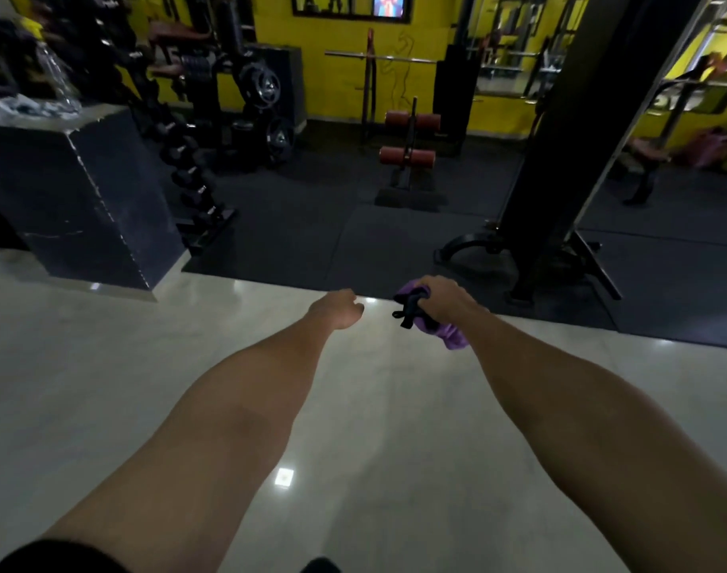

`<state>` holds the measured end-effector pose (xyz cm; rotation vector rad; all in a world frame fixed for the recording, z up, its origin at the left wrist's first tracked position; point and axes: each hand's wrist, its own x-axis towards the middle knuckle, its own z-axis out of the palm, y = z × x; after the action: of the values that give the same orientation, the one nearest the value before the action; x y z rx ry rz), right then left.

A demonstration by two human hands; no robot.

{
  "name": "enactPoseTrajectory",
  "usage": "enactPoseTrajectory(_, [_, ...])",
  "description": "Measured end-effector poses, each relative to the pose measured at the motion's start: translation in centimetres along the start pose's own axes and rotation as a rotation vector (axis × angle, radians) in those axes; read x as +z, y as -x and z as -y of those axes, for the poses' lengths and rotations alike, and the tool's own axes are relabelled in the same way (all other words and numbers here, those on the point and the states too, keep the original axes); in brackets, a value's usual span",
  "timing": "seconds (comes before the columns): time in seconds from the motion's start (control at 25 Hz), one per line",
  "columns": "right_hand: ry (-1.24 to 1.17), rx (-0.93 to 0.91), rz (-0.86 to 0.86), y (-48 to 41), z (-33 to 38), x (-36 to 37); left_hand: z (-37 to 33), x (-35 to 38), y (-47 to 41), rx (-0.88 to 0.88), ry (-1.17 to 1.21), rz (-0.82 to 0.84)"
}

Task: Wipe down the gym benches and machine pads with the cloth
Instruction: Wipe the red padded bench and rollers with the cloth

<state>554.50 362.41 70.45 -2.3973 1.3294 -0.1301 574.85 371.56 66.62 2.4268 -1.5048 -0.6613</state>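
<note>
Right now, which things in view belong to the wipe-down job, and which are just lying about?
Job: crumpled purple cloth gripped in the right hand; black bench with orange-red foam roller pads; reddish padded bench at far right.
Lying about: tall rack of black dumbbells; black weight plates; clear plastic bottle on the dark stone counter.

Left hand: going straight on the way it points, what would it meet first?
Left hand has free air ahead above the rubber mat; farther on perhaps the roller bench, depth unclear.

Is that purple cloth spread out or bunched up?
Bunched up: the purple cloth is crumpled, gripped by the right hand, with wads poking out either side.
</note>
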Motion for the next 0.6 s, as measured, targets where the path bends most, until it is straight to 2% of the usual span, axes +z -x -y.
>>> enactPoseTrajectory(0.28, [0.008, -0.026, -0.031, -18.9, -3.2, -1.5, -0.3, -4.1, -19.0, 0.006, -0.060, -0.005])
enactPoseTrajectory(0.6, [0.038, -0.003, -0.042, -40.3, -1.9, -5.7, -1.8, -14.6, -39.4, 0.074, -0.049, -0.040])
